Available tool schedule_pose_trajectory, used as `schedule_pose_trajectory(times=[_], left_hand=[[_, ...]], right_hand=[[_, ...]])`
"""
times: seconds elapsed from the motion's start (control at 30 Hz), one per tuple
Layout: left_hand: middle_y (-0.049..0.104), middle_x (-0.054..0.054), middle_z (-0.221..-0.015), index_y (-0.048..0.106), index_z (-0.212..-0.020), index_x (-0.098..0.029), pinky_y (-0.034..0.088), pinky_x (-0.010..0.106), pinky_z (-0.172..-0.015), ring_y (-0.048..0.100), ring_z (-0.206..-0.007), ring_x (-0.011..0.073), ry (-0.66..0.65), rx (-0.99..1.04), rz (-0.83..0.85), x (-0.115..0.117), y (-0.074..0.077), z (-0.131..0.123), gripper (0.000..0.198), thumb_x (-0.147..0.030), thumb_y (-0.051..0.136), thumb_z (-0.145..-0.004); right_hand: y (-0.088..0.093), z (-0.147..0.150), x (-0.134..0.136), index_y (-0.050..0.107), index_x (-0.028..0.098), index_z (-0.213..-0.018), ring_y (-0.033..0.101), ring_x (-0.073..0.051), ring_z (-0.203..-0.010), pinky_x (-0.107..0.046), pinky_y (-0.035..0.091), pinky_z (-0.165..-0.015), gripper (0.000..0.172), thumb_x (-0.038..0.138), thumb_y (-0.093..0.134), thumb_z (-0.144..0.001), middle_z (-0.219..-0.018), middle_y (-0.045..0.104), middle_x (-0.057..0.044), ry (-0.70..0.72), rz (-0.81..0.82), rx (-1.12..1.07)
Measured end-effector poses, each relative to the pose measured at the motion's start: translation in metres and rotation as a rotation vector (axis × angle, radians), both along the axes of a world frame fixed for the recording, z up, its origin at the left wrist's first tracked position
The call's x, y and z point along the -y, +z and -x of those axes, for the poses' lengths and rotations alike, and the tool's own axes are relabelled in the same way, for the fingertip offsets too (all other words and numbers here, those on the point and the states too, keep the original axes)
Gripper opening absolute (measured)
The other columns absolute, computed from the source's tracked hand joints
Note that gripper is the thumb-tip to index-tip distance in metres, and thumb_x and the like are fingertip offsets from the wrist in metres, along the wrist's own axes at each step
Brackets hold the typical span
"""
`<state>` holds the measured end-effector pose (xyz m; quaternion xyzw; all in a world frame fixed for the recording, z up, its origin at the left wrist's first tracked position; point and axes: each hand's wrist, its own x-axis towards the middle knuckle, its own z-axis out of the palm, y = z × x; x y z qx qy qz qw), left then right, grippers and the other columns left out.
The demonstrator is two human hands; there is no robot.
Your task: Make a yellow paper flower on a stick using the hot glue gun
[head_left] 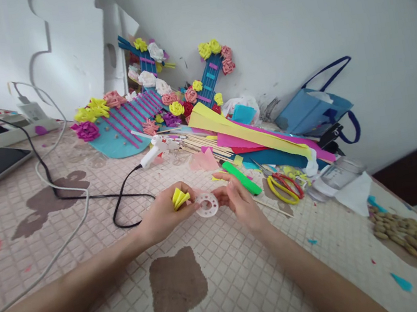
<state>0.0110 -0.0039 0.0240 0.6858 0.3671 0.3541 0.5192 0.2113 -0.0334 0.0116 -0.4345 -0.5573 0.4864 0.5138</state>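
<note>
Tape roll (207,205) sits pinched between your left hand (165,216), which also grips a yellow paper flower (179,198), and your right hand (239,201), held just above the surface (231,279) for easy peeling.

You are looking at a scene where no text, label, brand or number is showing clearly enough to read.

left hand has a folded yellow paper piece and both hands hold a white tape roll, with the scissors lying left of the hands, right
Not quite: the head view shows the scissors lying to the right of the hands, not the left. The left hand does hold the folded yellow paper piece, and with the right hand holds the white tape roll.
</note>
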Motion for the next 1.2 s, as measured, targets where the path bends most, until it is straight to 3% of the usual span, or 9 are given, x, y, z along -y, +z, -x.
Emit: schedule_pose_trajectory(times=[0.2,0.33,0.5,0.77,1.0,1.1,1.2], left_hand=[[0.063,-0.001,-0.080,0.054,-0.081,-0.017,0.042,0.023,-0.062,0.054,-0.068,0.0120,-0.032,-0.127,-0.177,0.007,0.003,-0.001,0.013,-0.029,0.060,-0.079],[0.062,-0.003,-0.075,0.055,-0.082,-0.018,0.042,0.022,-0.062,0.055,-0.067,0.0115,-0.042,-0.219,-0.203,0.008,0.002,-0.001,0.010,-0.026,0.060,-0.079],[0.063,-0.003,-0.078,0.056,-0.083,-0.019,0.041,0.023,-0.063,0.056,-0.069,0.0121,-0.055,-0.281,-0.225,0.010,-0.001,-0.002,0.011,-0.027,0.060,-0.079],[0.061,-0.003,-0.076,0.055,-0.084,-0.019,0.041,0.022,-0.061,0.055,-0.068,0.0118,-0.084,-0.290,-0.206,0.008,-0.002,0.000,0.013,-0.029,0.061,-0.079],[0.061,-0.002,-0.078,0.056,-0.087,-0.019,0.042,0.023,-0.063,0.055,-0.071,0.0128,-0.189,-0.277,-0.154,0.009,-0.003,0.001,0.013,-0.030,0.060,-0.081],[0.061,-0.002,-0.078,0.056,-0.086,-0.019,0.042,0.023,-0.064,0.056,-0.072,0.0134,-0.161,-0.293,-0.163,0.009,-0.003,0.002,0.014,-0.031,0.060,-0.080],[0.061,-0.002,-0.078,0.056,-0.084,-0.019,0.042,0.024,-0.064,0.056,-0.072,0.0136,-0.139,-0.287,-0.162,0.009,-0.002,0.002,0.015,-0.033,0.059,-0.080]], right_hand=[[0.007,0.007,0.006,0.055,0.027,-0.119,0.065,-0.018,-0.087,-0.031,0.050,-0.074,0.040,0.052,0.047,-0.089,-0.098,0.068,-0.005,0.164,0.132,-0.073],[0.011,0.012,0.005,0.063,0.025,-0.102,0.063,-0.016,-0.090,-0.028,0.048,-0.077,0.030,0.043,0.067,-0.079,-0.096,0.067,-0.002,0.097,0.207,-0.191],[0.006,0.014,0.003,0.064,0.023,-0.089,0.060,-0.011,-0.073,-0.023,0.046,-0.065,0.028,0.028,0.078,-0.066,-0.078,0.062,0.003,0.000,0.255,-0.198],[0.002,0.009,0.001,0.061,0.022,-0.089,0.055,-0.011,-0.069,-0.024,0.044,-0.062,0.017,0.029,0.069,-0.075,-0.078,0.060,0.002,-0.061,0.054,-0.024],[0.004,0.000,-0.007,0.061,0.021,-0.088,0.054,-0.011,-0.068,-0.024,0.045,-0.062,0.018,0.030,0.068,-0.074,-0.076,0.059,0.002,-0.194,-0.015,0.047],[0.012,-0.023,-0.020,0.061,0.021,-0.088,0.057,-0.012,-0.071,-0.026,0.046,-0.066,0.018,0.030,0.067,-0.074,-0.079,0.062,0.001,-0.298,-0.125,0.103],[0.021,-0.065,-0.041,0.060,0.020,-0.090,0.061,-0.015,-0.076,-0.028,0.049,-0.071,0.019,0.033,0.063,-0.076,-0.084,0.065,-0.002,-0.503,-0.302,0.255]])
